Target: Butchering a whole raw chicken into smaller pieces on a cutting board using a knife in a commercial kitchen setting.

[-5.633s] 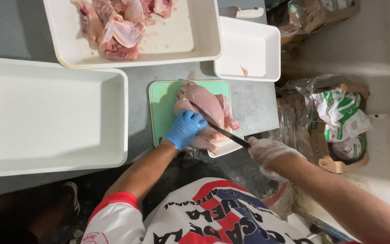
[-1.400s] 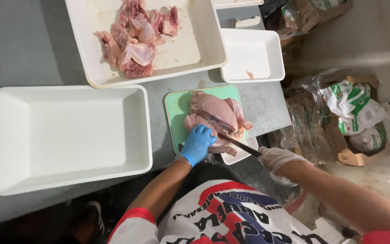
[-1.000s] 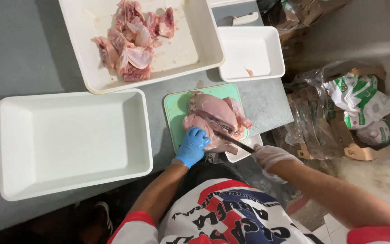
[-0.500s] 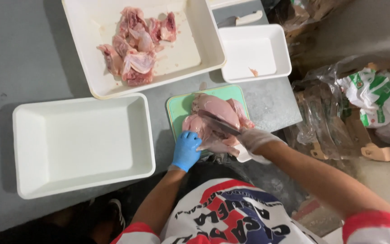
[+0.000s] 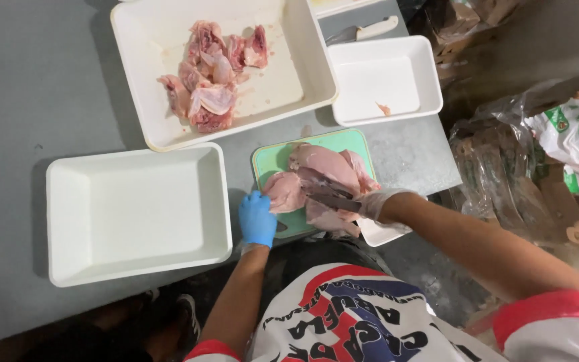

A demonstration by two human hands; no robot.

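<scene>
The raw chicken (image 5: 323,181) lies on the green cutting board (image 5: 271,159), its long axis running from the board's near left corner toward its far right. The left hand (image 5: 257,219), in a blue glove, sits at the board's near left edge, fingers pressed on the meat's left lobe. The right hand (image 5: 378,203), in a clear glove, reaches in from the board's right, fingers clenched around a knife (image 5: 332,200) whose blade points left across the meat.

Left of the board stands an empty white tray (image 5: 135,213). Beyond the board, a large tray (image 5: 303,74) holds cut chicken pieces (image 5: 212,84); a small tray (image 5: 387,84) beside it holds one scrap.
</scene>
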